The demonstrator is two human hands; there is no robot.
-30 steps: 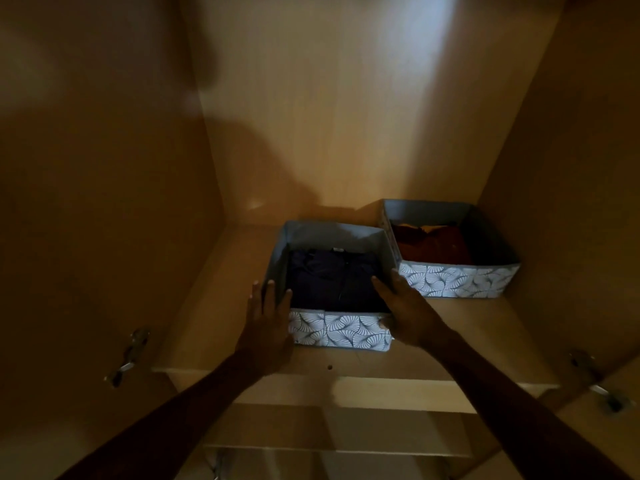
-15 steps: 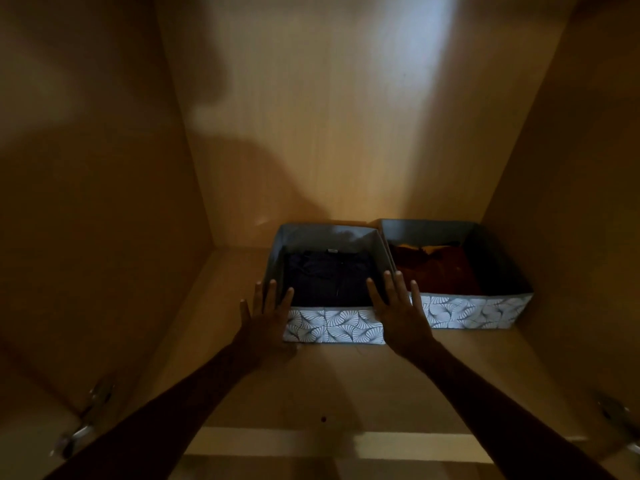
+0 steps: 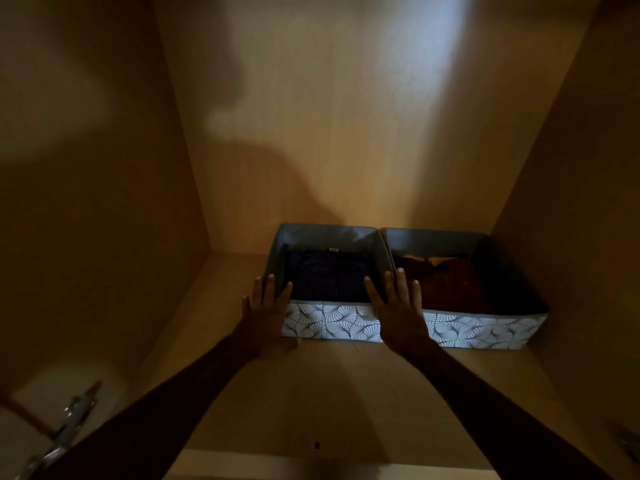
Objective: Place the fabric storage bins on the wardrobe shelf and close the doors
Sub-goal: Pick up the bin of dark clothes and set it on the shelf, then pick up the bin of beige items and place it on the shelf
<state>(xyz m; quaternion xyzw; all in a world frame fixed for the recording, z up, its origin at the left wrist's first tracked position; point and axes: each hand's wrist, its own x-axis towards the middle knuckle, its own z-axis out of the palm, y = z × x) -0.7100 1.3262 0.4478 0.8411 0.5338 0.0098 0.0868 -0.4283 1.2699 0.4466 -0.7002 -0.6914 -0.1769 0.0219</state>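
Spread fingers [image 3: 401,282] of both the left hand [image 3: 266,315] and the right hand [image 3: 400,315] press flat against the front edge of the left bin [image 3: 332,322], which touches the right bin [image 3: 485,332] at the back of the shelf [image 3: 346,393], open shelf lying leftward.

Showing two bare hands and two bare forearms, all lying in deep shadow.

Left hand [image 3: 265,315]: showing slender fingers with rounded tips; nail detail staying too dim to tell.

Right hand [image 3: 398,313]: showing long, slender fingers, with short nails catching faint light at the tips of the middle digits.

Forearms: running bare from wrist to the lower frame edge, looking long and lean, narrowing toward the wrist. Surface detail remaining hard to tell in this light.
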